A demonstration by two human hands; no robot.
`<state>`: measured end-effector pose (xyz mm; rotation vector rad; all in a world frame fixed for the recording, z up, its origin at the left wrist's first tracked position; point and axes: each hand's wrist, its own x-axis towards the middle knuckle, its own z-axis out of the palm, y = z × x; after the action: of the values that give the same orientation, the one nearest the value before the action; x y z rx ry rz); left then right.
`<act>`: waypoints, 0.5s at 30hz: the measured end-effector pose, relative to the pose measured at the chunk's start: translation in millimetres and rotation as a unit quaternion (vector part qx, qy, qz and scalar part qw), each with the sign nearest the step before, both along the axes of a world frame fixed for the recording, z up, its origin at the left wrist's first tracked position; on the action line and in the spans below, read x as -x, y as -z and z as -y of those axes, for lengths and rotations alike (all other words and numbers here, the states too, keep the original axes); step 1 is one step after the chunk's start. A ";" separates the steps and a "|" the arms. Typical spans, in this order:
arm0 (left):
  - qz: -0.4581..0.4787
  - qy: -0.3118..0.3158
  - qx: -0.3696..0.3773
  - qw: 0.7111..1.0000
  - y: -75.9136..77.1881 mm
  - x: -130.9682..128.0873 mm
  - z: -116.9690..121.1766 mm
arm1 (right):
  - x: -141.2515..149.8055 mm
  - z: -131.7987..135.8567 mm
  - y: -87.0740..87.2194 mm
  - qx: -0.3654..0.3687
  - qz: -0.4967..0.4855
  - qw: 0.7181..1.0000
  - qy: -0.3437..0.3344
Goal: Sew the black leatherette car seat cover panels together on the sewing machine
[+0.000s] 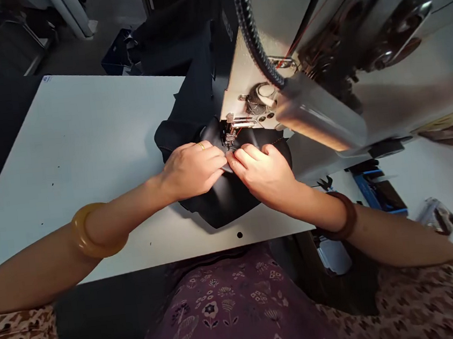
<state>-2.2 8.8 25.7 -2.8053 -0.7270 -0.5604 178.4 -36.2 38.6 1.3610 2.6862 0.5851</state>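
Black fabric (pixel 230 201) lies bunched beneath the needle and presser foot (pixel 230 134) of a sewing machine (pixel 247 75). Just in front of the foot, my left hand (pixel 194 167) pinches the fabric from the left, its fingers curled. From the right, my right hand (pixel 265 173) grips the same fabric, thumb and fingers closed close to my left fingertips. The hands nearly meet at the foot. A lamp on the machine lights this spot. The exact edge between my fingertips is too small to make out.
The white table (pixel 97 134) spreads to the left. The machine's head and a looped cable (pixel 250 32) stand over the right side. A blue tray (pixel 380 191) with tools sits at the right. More dark fabric (pixel 194 92) trails off behind the machine, near a blue box (pixel 117 51).
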 end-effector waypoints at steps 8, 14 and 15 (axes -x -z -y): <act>0.172 -0.358 0.236 0.887 58.3 84.4 -91.6 | -6.6 2.8 8.8 0.009 -0.031 0.999 -0.010; 0.137 -0.294 0.353 0.878 94.8 99.9 -84.9 | -10.3 0.2 13.4 -0.025 -0.037 0.999 -0.020; 0.133 -0.288 0.346 0.883 93.4 103.2 -70.5 | -10.9 -0.1 14.2 -0.029 -0.045 0.998 -0.021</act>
<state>-105.4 79.3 -67.7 -2.8425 -2.0893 -0.6657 189.4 -36.1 24.4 1.3796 2.7971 0.6248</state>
